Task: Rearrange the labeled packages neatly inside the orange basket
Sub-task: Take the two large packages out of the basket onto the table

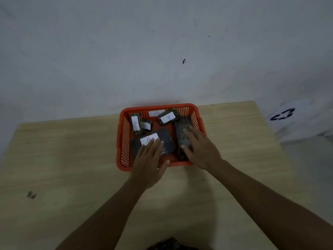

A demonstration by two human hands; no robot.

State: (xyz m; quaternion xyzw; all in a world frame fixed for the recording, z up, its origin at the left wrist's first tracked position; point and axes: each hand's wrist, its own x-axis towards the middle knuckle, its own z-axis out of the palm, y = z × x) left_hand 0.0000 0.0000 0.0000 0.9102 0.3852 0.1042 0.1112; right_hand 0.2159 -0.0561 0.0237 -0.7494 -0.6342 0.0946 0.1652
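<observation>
Reaching into the orange basket (124, 141), which sat at the far edge of the wooden table (63, 150) near the wall, both hands were on packages. The left hand (149, 159) lay flat, fingers spread, on the flat dark package (167, 139) with its "A" label; nothing was gripped. The right hand (198, 148) curled loosely over the long dark package (182, 130) by the right wall (whether it truly clasped it could not be told). Three smaller labeled packages (167, 117) lay crooked along the back. Sliding either package could likely jam it against the mesh walls or ride over its neighbour, since free floor inside was scarce; only the front-left corner looked open.
</observation>
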